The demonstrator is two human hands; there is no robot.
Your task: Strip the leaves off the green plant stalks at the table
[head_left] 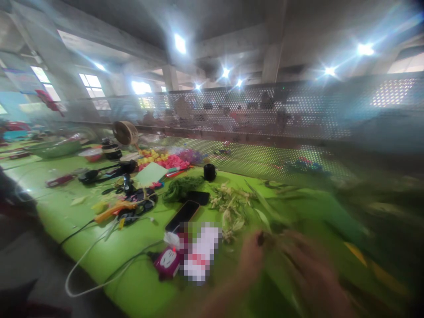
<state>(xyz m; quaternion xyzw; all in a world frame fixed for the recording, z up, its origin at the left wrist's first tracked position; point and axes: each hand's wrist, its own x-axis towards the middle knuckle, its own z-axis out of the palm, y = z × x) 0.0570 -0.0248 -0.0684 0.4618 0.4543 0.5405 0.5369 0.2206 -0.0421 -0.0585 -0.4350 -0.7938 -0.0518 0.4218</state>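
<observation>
Both my hands are low at the bottom right, heavily smeared by motion. My left hand [250,256] and my right hand [311,269] meet around a blurred bunch of green leaves and stems [274,240]. Their fingers seem closed on the bunch, but the blur hides the grip. Just beyond them lies a pile of pale artificial flowers and leaves [232,205] on the bright green table [132,282].
A black phone [183,215], a small pink device [167,261] with a white cable [79,265], an orange glue gun [112,211], green yarn [180,187], a black cup [209,172] and coloured flower bits [162,159] lie around. A perforated metal screen [265,115] backs the table.
</observation>
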